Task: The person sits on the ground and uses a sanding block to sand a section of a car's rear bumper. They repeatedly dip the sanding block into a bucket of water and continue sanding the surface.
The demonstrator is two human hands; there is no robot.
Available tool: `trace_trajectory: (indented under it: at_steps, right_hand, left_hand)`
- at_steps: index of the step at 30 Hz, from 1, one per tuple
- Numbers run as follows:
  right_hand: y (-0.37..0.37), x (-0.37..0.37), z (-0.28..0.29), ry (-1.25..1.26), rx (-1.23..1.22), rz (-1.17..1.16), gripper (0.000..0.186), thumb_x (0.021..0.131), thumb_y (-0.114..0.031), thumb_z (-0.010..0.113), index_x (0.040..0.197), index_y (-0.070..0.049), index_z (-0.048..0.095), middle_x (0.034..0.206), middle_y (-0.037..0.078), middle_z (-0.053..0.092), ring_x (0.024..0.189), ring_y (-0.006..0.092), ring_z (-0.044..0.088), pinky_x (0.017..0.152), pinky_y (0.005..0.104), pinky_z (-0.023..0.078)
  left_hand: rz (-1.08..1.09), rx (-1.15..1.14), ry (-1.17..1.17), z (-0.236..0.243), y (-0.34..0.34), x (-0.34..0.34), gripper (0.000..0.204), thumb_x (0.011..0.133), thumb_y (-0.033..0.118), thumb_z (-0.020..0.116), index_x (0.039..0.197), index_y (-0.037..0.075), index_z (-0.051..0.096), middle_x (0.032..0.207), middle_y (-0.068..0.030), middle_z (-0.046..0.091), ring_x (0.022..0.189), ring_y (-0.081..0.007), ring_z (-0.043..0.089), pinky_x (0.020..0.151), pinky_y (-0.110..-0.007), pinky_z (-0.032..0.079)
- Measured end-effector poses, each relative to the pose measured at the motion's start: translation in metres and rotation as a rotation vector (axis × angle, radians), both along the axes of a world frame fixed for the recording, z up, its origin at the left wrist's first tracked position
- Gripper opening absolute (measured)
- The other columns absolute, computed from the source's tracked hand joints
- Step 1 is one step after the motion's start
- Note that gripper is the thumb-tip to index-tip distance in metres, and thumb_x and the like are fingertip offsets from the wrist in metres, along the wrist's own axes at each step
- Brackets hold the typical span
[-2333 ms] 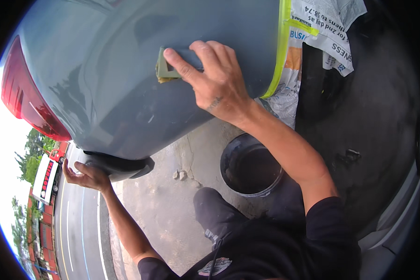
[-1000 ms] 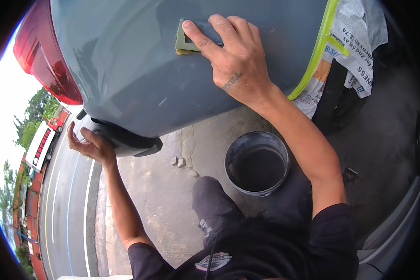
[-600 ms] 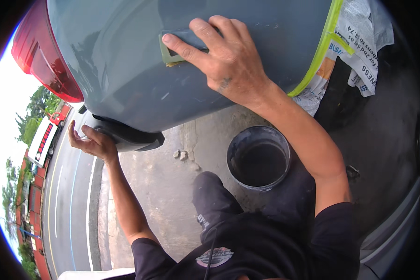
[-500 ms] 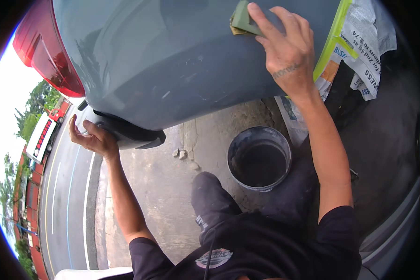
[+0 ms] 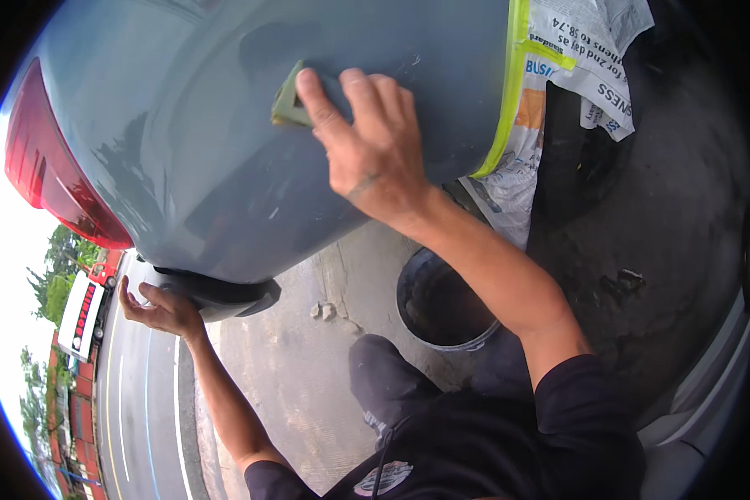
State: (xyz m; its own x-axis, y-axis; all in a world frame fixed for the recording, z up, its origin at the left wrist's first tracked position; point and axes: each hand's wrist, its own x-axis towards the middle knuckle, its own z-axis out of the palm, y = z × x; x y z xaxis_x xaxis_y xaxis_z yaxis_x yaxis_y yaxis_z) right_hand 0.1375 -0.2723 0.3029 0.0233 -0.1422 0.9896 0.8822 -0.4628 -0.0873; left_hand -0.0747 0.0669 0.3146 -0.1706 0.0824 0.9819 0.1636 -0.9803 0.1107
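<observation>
A grey-blue car body panel (image 5: pixel 225 158) fills the upper middle, with a red tail light (image 5: pixel 62 167) at its left. Against that panel my right hand (image 5: pixel 375 142) grips a small green sanding block (image 5: pixel 288 102), and a yellowish layer shows along the block's lower edge. My left hand (image 5: pixel 162 310) is at the black lower bumper trim (image 5: pixel 225 293), palm up with its fingers apart. It seems to rest by the trim's left end; whether it touches is not plain. Light scuffs mark the panel below and right of the block.
Yellow-green masking tape (image 5: pixel 502 125) and newspaper (image 5: pixel 587 50) cover the panel's right edge. A dark bucket (image 5: pixel 467 345) stands on the concrete floor (image 5: pixel 267 375) by my knees, partly behind my right forearm. On the left are a road (image 5: pixel 137 375) and a white-and-red truck (image 5: pixel 82 312).
My right hand has moved the sanding block left and down across the panel. The view has shifted, and my left hand stays by the bumper trim with fingers apart.
</observation>
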Motion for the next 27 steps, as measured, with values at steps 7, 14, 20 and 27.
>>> trace_trajectory:
  at_steps: [7, 14, 20, 27]
  right_hand:
    - [-0.068, 0.062, 0.001, -0.085, 0.111, -0.196, 0.058, 0.087, -0.007, 0.078, 0.143, -0.006, 0.067, 0.099, 0.014, 0.055, 0.090, 0.0328, 0.054, 0.076, 0.0467, 0.045]
    - [-0.036, 0.042, 0.004, -0.182, -0.007, -0.064, 0.053, 0.088, -0.007, 0.075, 0.141, -0.008, 0.070, 0.099, 0.012, 0.055, 0.090, 0.0300, 0.055, 0.075, 0.0437, 0.045]
    - [-0.021, 0.021, 0.003, -0.031, 0.053, -0.056, 0.057, 0.084, -0.005, 0.077, 0.139, 0.000, 0.068, 0.101, 0.015, 0.055, 0.094, 0.0326, 0.055, 0.076, 0.0456, 0.045]
    - [-0.086, 0.060, 0.004, -0.055, 0.045, -0.192, 0.057, 0.084, -0.005, 0.081, 0.140, -0.008, 0.072, 0.104, 0.011, 0.058, 0.093, 0.0309, 0.056, 0.079, 0.0454, 0.045]
  left_hand:
    - [-0.050, -0.027, -0.019, 0.001, -0.005, -0.004, 0.040, 0.110, 0.018, 0.054, 0.146, -0.001, 0.051, 0.144, -0.0191, 0.057, 0.139, -0.0354, 0.054, 0.125, -0.055, 0.036]
    - [0.027, 0.005, 0.028, 0.012, -0.006, -0.017, 0.041, 0.111, 0.019, 0.053, 0.147, -0.001, 0.050, 0.145, -0.0197, 0.056, 0.138, -0.0342, 0.054, 0.126, -0.055, 0.034]
    - [-0.021, -0.046, 0.035, 0.000, -0.008, 0.003, 0.042, 0.111, 0.020, 0.053, 0.147, 0.000, 0.051, 0.145, -0.0201, 0.055, 0.139, -0.0357, 0.053, 0.126, -0.054, 0.035]
    - [-0.055, -0.120, -0.004, 0.004, -0.016, -0.001, 0.041, 0.110, 0.019, 0.052, 0.146, -0.002, 0.051, 0.143, -0.0205, 0.057, 0.138, -0.0359, 0.054, 0.125, -0.054, 0.036]
